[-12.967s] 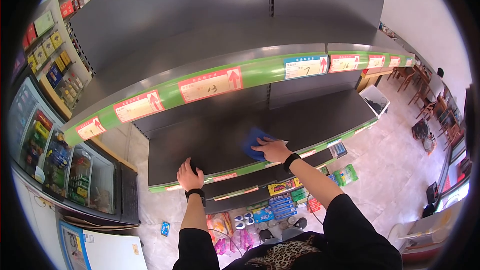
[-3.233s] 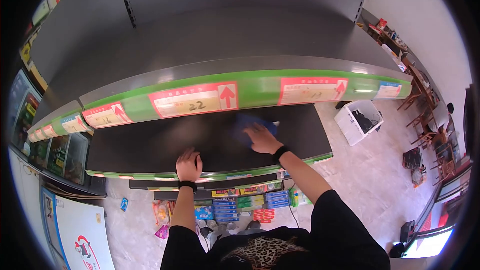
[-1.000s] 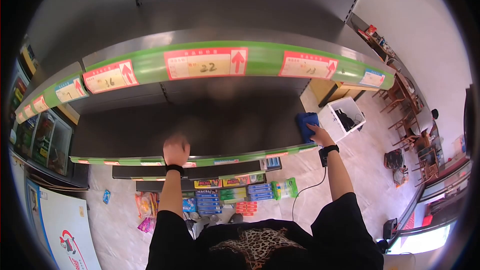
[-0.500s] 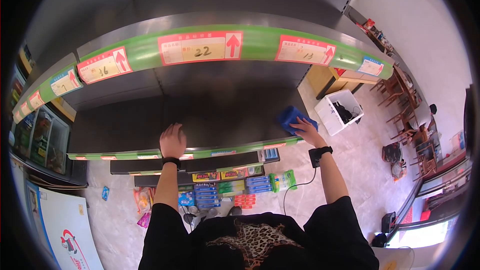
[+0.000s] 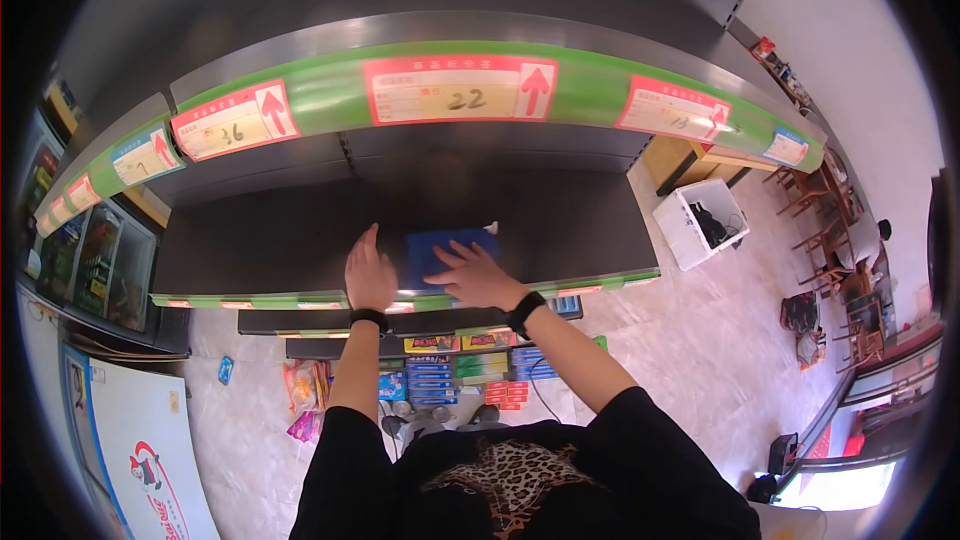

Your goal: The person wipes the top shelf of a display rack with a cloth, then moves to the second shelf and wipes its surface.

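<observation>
My right hand (image 5: 478, 278) lies spread and flat on a blue cloth (image 5: 425, 250), which rests on the dark shelf board (image 5: 270, 240). A small white tag sticks out at the cloth's far right corner. Left of the cloth, my left hand (image 5: 370, 275) is at the shelf's front edge, its fingers stretched away from me and holding nothing. A small gap separates it from the cloth. I wear a black band on each wrist.
Above is another shelf with a green label strip (image 5: 335, 105). Packaged goods (image 5: 430, 380) stand on the floor beneath the lower shelves. A white bin (image 5: 680, 230) stands right, chairs farther off. At left are a glass-fronted fridge (image 5: 130, 270) and a white freezer (image 5: 140, 420).
My right hand and the blue cloth have moved left from the shelf's right end to near its middle, close to my left hand. The camera view has shifted slightly.
</observation>
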Demonstrator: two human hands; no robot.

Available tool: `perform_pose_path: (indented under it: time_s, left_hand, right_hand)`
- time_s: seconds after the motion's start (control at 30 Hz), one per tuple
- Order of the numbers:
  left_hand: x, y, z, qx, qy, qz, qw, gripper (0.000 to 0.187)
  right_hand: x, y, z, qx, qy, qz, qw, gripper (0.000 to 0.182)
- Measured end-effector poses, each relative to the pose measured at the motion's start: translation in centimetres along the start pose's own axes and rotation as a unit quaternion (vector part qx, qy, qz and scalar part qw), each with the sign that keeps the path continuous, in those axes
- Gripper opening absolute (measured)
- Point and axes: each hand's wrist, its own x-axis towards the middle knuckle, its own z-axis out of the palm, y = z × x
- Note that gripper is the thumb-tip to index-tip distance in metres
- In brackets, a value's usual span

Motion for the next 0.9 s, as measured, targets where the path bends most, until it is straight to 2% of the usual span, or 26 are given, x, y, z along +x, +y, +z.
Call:
perform_pose_path:
  time_s: [0.2,0.37,0.47,0.7,0.77,0.9]
  left_hand:
    - [0.1,0.5,-0.4,0.018,0.045,0.022,0.999,0.059]
    - [0.2,0.5,-0.4,0.027,0.059,0.034,0.997,0.056]
    - [0.1,0.3,-0.4,0.017,0.046,0.021,0.999,0.053]
    - [0.2,0.6,-0.7,0.0,0.04,0.025,0.999,0.047]
    - [0.1,0.7,-0.8,0.0,0.036,0.025,0.999,0.047]
    - [0.1,0.3,-0.4,0.0,0.035,0.028,0.999,0.046]
  right_hand:
    - [5.8,-2.9,1.1,-0.046,0.014,0.053,0.997,0.038]
    - [7.7,-2.5,-0.2,-0.044,0.025,0.166,0.985,0.045]
    - [7.7,0.3,-1.2,-0.046,0.002,0.241,0.969,0.048]
    - [1.1,10.2,-4.1,-0.051,-0.01,0.388,0.92,0.052]
    - [-1.4,16.7,-1.8,-0.096,0.001,0.391,0.915,0.053]
    - [-9.0,16.6,-6.7,-0.093,0.017,0.524,0.847,0.051]
